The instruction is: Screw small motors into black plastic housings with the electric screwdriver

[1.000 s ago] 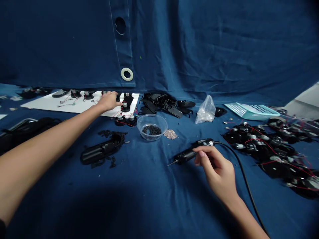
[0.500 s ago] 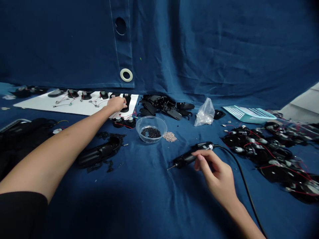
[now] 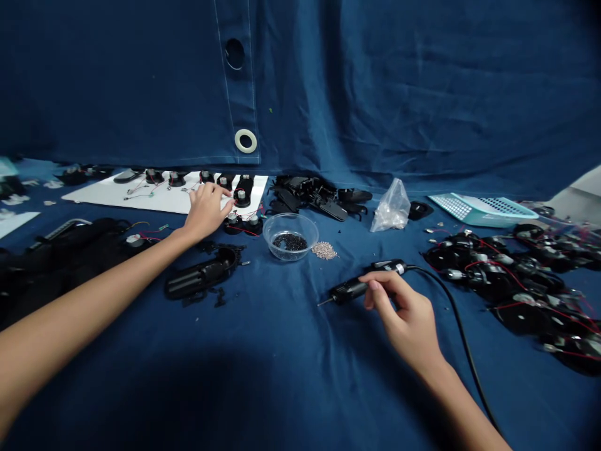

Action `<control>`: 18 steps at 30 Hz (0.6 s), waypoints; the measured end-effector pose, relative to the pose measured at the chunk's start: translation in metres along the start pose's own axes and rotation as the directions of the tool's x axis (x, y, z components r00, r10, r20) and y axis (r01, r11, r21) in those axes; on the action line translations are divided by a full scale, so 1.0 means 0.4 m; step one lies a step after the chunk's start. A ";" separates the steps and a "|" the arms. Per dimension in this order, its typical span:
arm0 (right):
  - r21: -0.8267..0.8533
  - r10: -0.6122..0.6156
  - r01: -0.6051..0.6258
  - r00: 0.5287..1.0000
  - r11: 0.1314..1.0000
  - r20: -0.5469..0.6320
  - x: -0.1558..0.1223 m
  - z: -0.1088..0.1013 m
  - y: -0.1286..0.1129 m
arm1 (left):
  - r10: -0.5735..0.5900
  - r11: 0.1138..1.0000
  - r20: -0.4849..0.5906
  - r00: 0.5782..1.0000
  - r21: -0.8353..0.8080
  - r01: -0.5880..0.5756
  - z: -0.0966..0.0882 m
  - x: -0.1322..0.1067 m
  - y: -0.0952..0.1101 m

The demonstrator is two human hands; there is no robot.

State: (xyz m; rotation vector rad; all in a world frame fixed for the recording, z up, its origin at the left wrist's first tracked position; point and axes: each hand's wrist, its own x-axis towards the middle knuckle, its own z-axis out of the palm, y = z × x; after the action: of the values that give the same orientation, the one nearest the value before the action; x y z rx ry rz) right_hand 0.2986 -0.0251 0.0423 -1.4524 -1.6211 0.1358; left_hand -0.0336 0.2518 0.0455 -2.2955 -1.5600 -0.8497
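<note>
My left hand reaches over the front of a white board, its fingers spread and holding nothing. Just beyond its fingertips stands a black casing with a small motor, in a row of similar parts with thin wires. On the right, my right hand has its fingers curled against the black body of a corded electric screwdriver, whose thin bit points left, low over the blue cloth. Between the hands stand a clear plastic bowl of small black screws and a heap of pale screws.
Black plastic pieces are piled at the back, beside a clear bag and a turquoise basket. Several wired black parts crowd the right. A hollow black shell lies below my left forearm. A blue curtain hangs behind.
My left hand has drawn back toward me and leftward from the black casing on the board, and its fingers have spread. The right hand stays at the screwdriver. The view has shifted slightly.
</note>
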 end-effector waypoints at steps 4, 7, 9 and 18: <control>0.004 0.011 -0.011 1.000 1.000 0.007 0.000 0.003 0.000 | 0.099 0.995 0.137 0.986 -0.011 -0.099 -0.014 -0.073 -0.021; 0.016 0.037 -0.038 0.999 0.999 0.025 0.002 0.004 0.003 | 0.135 0.990 0.233 0.963 -0.077 -0.120 -0.010 -0.084 -0.033; 0.016 0.057 -0.058 0.998 0.998 0.037 0.002 0.005 0.006 | 0.143 0.986 0.247 0.958 -0.120 -0.117 -0.003 -0.079 -0.037; 0.000 0.108 -0.108 0.992 0.994 0.073 0.006 0.013 0.020 | 0.125 0.971 0.220 0.967 -0.225 -0.074 0.022 -0.071 -0.041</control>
State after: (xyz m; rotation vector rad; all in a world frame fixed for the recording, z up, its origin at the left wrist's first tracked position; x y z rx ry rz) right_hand 0.3014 -0.0183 0.0357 -1.5480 -1.5996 0.2565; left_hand -0.0530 0.2411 0.0197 -2.6908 -1.4877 -0.7809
